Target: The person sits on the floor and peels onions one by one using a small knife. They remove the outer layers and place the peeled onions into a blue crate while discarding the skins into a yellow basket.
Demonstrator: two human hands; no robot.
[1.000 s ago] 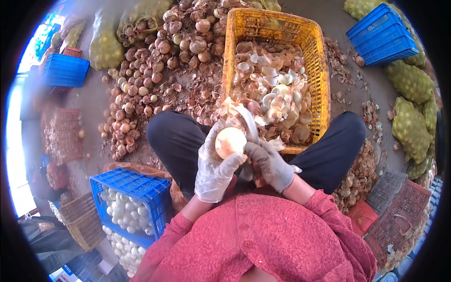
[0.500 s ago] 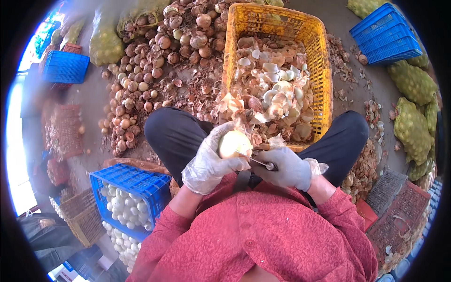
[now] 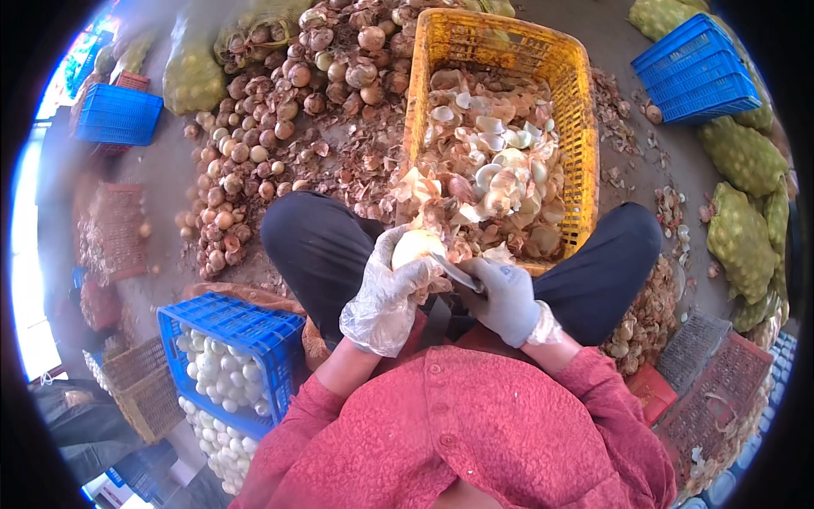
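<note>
Hands: left (image 3: 392, 293) grips round onion (image 3: 415, 247); its axis seems upright.

A red patterned long-sleeved shirt with buttons and dark trousers are worn. The left hand (image 3: 392, 293) is covered by a clear plastic glove, the right hand (image 3: 507, 299) by a grey one.

ahead: yellow crate (image 3: 585, 127) heaped with peelings, rim just beyond hands (image 3: 449, 280) | left-front: onion pile (image 3: 280, 127) covering floor | left: blue crate (image 3: 233, 339) of peeled onions beside knee | right: peel heap (image 3: 649, 318) by thigh, sacks (image 3: 746, 220) beyond | free: bare floor strip (image 3: 161, 182) left of pile
</note>
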